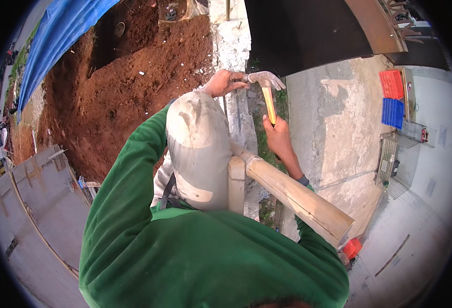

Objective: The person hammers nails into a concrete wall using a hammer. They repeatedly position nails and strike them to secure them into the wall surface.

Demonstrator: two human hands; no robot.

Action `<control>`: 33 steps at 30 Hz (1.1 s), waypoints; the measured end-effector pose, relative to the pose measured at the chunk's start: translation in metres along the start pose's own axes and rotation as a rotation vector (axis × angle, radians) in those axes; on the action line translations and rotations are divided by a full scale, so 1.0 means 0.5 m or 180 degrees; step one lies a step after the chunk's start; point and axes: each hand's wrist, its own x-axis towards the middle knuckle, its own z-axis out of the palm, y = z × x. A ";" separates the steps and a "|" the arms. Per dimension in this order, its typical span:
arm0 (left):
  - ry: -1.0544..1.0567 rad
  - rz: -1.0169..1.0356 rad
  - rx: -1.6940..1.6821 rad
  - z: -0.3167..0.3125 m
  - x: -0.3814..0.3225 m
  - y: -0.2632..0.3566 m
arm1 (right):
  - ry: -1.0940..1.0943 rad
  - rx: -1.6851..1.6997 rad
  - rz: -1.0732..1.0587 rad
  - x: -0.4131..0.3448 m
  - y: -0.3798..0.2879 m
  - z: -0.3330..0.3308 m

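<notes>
My right hand (pixel 279 134) grips the yellow handle of a claw hammer (pixel 268 102), its metal head raised and pointing left. My left hand (pixel 226 82) is beside the hammer's striking face, thumb and fingertips pinched around something small, too hidden to name for certain. Both hands are above the rough, whitish top of a masonry wall (pixel 231 50). My bent knee in pale trousers (pixel 199 154) rises in front of me and covers part of the wall. A thick bamboo pole (pixel 299 196) slants under my right forearm, near an upright squared timber (pixel 236 173).
Dug red soil (pixel 133 92) drops into a pit on the left, with a blue tarpaulin (pixel 64 34) beyond. Right of the wall, a concrete strip (pixel 303 115) lies far below. Red crates (pixel 391 84), blue crates (pixel 392 112) and a wire cage (pixel 399 161) stand there. A dark roof sheet (pixel 299 30) is ahead.
</notes>
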 end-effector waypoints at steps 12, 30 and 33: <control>-0.0049 -0.0191 0.0129 0.015 -0.001 -0.021 | 0.1660 0.3198 -0.2423 -0.021 -0.209 -0.194; 0.0025 -0.0216 0.0005 0.011 0.000 -0.007 | 0.1162 0.2370 -0.1518 -0.009 -0.186 -0.101; 0.0082 -0.0547 0.0099 0.008 -0.002 0.011 | 0.0147 0.0117 0.0065 -0.015 -0.041 -0.008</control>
